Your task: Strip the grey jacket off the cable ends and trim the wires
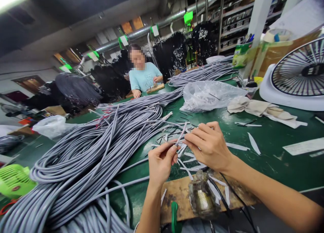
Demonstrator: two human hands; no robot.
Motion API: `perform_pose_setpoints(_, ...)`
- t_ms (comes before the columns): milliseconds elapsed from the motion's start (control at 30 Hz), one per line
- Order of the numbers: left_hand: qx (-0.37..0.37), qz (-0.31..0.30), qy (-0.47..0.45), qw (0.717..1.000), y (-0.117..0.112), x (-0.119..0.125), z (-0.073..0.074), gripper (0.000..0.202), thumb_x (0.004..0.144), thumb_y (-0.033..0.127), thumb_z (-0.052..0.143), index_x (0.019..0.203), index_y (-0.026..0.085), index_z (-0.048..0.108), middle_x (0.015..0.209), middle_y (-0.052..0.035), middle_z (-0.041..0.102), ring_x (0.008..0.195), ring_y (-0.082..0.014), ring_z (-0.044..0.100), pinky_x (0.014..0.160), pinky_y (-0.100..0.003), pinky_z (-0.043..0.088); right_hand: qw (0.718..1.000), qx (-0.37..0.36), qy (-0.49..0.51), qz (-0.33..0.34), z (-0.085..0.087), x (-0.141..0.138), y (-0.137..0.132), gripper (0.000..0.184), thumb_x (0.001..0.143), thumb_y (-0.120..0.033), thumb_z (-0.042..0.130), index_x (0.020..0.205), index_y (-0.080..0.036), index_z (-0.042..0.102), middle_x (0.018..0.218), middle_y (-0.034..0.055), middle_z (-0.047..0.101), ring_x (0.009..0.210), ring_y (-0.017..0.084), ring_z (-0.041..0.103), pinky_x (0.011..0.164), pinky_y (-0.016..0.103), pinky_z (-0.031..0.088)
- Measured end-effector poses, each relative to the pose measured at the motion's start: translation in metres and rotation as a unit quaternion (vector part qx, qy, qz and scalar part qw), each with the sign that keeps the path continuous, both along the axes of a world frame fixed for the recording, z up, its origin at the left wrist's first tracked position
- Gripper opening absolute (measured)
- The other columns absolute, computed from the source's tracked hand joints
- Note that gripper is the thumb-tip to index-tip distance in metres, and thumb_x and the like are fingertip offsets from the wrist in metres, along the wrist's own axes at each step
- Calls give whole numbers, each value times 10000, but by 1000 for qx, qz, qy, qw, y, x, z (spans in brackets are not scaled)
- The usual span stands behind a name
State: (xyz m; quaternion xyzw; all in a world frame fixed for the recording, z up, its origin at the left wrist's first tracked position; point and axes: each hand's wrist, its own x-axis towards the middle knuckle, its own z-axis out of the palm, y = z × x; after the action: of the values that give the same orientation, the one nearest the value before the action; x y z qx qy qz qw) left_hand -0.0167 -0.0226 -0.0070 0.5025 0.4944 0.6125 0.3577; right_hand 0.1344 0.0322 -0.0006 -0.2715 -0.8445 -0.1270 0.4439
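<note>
The left hand [162, 160] pinched a cable end [181, 135] between thumb and fingers, above white strips [253, 143] scattered on the green tabletop [268, 165] and beside the piled grey cables [101, 145]. The right hand [210, 143] had its fingertips drawn together next to the cable end; whether they gripped a strand could not be told. Good handling probably called for a steady left pinch near the tip and light, even right-hand force, sparing the thin cores.
</note>
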Motion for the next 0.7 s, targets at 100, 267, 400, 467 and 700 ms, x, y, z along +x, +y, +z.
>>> perform_pose_setpoints(100, -13, -3, -6, 1000, -1, 0, 0, 194, 701, 268, 645, 828, 134, 706, 614, -39, 639, 391, -50, 426, 354, -169, 330, 999, -35, 1, 30, 1, 2, 2, 154, 834, -194, 476, 722, -191, 582, 636, 1, 589, 680, 137, 432, 699, 321, 226)
perform_pose_setpoints(267, -31, -59, -22, 998, -3, -6, 0, 211, 716, 277, 635, 839, 122, 708, 614, -59, 635, 385, -40, 408, 342, -163, 308, 964, -213, 68, 144, 1, -1, 7, 140, 802, -226, 544, 679, -169, 581, 619, -14, 589, 634, 113, 459, 674, 289, 261)
perform_pose_setpoints(400, -26, -101, -42, 994, -3, -10, 0, 198, 743, 258, 615, 862, 127, 704, 616, -57, 623, 393, -29, 405, 354, -155, 304, 905, -348, 118, 216, -1, -6, 8, 136, 784, -213, 562, 663, -154, 583, 631, -17, 587, 616, 97, 480, 649, 256, 306)
perform_pose_setpoints(467, -24, -108, -50, 993, -2, -10, 0, 187, 740, 254, 619, 862, 138, 700, 624, -52, 622, 392, -27, 407, 354, -151, 298, 869, -402, 145, 249, -2, -7, 8, 146, 774, -231, 563, 657, -145, 579, 618, -13, 572, 590, 93, 468, 593, 235, 321)
perform_pose_setpoints(700, -7, -52, -29, 998, -2, -4, 0, 250, 698, 271, 655, 923, 162, 677, 681, -43, 609, 469, -63, 479, 373, -151, 314, 798, -480, 231, 283, 3, -4, 10, 255, 750, -370, 559, 644, -137, 561, 565, -18, 473, 517, 80, 376, 470, 216, 274)
